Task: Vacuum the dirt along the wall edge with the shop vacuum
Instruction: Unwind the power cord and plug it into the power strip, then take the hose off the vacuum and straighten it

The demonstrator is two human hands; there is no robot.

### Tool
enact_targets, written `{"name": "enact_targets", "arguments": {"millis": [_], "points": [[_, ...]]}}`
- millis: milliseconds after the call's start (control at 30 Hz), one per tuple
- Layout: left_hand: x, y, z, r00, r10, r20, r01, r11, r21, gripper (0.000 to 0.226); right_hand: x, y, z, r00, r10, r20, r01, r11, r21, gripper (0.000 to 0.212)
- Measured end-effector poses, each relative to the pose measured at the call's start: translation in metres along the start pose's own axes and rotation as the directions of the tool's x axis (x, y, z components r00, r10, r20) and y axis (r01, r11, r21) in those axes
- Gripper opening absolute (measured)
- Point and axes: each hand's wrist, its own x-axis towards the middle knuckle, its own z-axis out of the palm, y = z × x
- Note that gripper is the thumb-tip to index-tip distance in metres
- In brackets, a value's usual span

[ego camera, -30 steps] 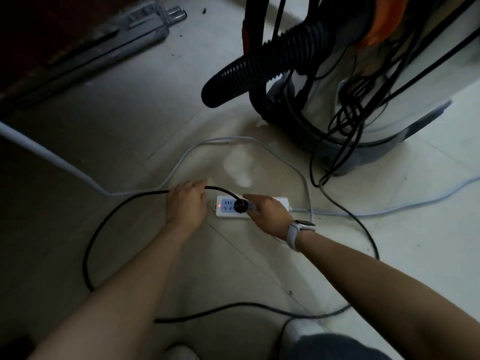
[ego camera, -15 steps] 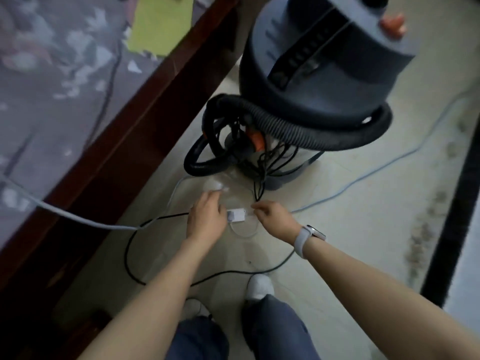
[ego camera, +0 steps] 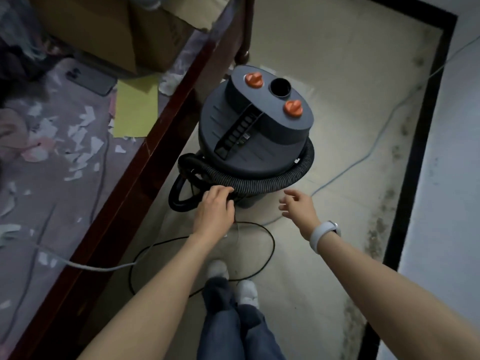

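The dark grey shop vacuum [ego camera: 255,131] stands on the tiled floor ahead of me, with two orange knobs on its lid. Its black ribbed hose [ego camera: 275,181] is coiled round the drum. My left hand [ego camera: 215,209] reaches onto the hose at the drum's near left, fingers curled over it. My right hand [ego camera: 298,206] hovers open in the air to the right of the hose, touching nothing. Dark dirt [ego camera: 381,201] lies in a band along the black skirting [ego camera: 415,141] at the right wall. The black power cord [ego camera: 270,245] loops on the floor near my feet.
A dark wooden bed frame [ego camera: 145,162] runs along the left, its mattress strewn with paper scraps, a yellow sheet [ego camera: 136,107], a phone [ego camera: 89,79] and a cardboard box [ego camera: 111,29]. A pale cable [ego camera: 363,157] crosses the floor toward the right wall. A white cable [ego camera: 91,266] hangs off the bed.
I have risen from the power strip on the floor. Both hands left the plug and strip; my left hand moved up onto the hose, my right hand lifted free.
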Motion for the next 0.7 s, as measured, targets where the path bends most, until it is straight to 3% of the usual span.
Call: {"name": "enact_targets", "arguments": {"millis": [267,533,700], "points": [[0.050,0.043,-0.015,0.984,0.173,0.033,-0.175,0.982,0.076,0.036,0.013,-0.018,-0.047,0.974,0.179,-0.137,-0.154,0.973,0.174,0.034],[0.122,0.100,-0.034,0.969,0.245,0.043,-0.248,0.941,0.228,0.045,0.067,-0.059,-0.083,0.970,0.183,-0.158,-0.138,0.957,0.256,0.034],[0.176,0.143,-0.014,0.976,0.201,0.081,-0.217,0.915,0.340,0.052,0.141,-0.079,-0.114,0.978,0.156,-0.136,-0.124,0.967,0.222,0.033]]}}
